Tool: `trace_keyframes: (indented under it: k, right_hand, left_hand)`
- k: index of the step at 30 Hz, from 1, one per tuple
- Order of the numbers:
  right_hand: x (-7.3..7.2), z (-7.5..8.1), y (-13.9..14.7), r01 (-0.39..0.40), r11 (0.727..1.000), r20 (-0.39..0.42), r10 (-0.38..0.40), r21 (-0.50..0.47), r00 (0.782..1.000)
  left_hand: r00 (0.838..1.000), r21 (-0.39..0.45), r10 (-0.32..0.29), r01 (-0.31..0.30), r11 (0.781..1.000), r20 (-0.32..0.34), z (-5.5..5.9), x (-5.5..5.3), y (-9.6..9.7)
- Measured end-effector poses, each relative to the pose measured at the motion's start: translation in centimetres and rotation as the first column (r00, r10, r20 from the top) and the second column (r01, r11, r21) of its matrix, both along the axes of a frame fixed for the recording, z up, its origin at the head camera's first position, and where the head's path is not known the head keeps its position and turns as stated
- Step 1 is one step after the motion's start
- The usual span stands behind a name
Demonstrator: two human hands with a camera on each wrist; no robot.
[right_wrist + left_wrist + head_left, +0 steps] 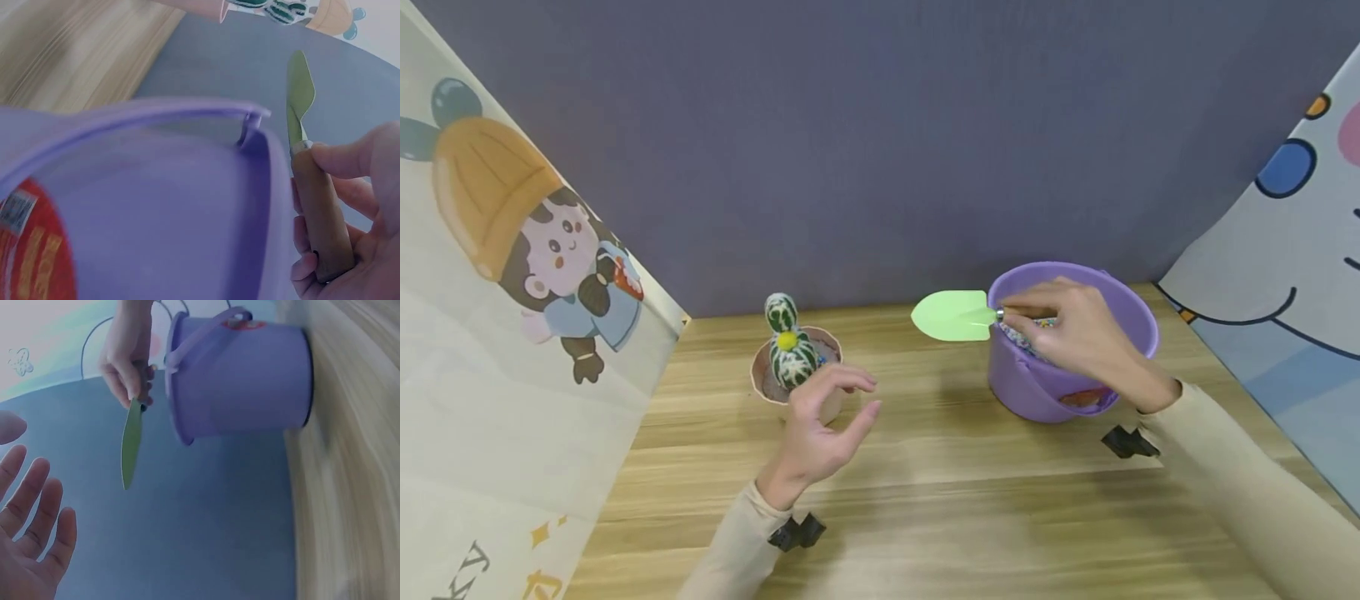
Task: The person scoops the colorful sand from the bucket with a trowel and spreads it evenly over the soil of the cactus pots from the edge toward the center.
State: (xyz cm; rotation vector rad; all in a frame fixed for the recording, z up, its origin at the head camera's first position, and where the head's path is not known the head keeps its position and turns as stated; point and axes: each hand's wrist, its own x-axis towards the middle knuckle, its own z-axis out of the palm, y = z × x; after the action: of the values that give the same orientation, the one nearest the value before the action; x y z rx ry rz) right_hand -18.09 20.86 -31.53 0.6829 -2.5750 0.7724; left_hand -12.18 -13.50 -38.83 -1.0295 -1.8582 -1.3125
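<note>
My right hand (1071, 325) holds a small garden trowel (953, 317) by its wooden handle (322, 215), above the rim of a purple bucket (1030, 387). The trowel's light green blade points left, past the bucket's edge. Small multicoloured grains (1026, 340) show inside the bucket, partly hidden by the hand. My left hand (816, 437) hovers empty in front of a potted cactus, fingers bent loosely and thumb apart. The cactus (793, 362) is green and white striped with a yellow flower; its pot (760, 375) is partly hidden behind that hand.
Both stand on a wood-grain table (917, 500), near a dark grey back wall (880, 167). Printed cartoon panels close in the left (512, 333) and right (1285, 275) sides. The bucket's purple handle (125, 119) hangs down at its front.
</note>
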Motion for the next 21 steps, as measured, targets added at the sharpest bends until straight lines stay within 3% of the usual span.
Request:
trace_keyframes:
  k: [8,11,16,21]
  right_hand:
    - [0.2,-0.2,3.0,0.105,0.995,-0.02,-0.105,0.004,0.994]
    - [0.2,0.0,4.2,0.141,0.99,0.014,-0.141,0.016,0.99]
    - [0.6,0.1,6.4,0.195,0.98,0.094,-0.199,0.051,0.976]
    - [0.7,-0.5,8.5,0.218,0.974,0.047,-0.221,0.062,0.974]
  left_hand:
    - [0.991,-0.12,0.031,-0.016,0.993,0.131,-0.6,-0.9,2.6]
    - [0.982,-0.149,0.03,-0.003,0.989,0.184,-0.9,-1.4,3.6]
    - [0.951,-0.184,0.041,0.016,0.983,0.305,-1.0,-2.1,5.5]
    - [0.912,-0.231,0.079,0.018,0.973,0.404,-1.3,-3.6,7.8]
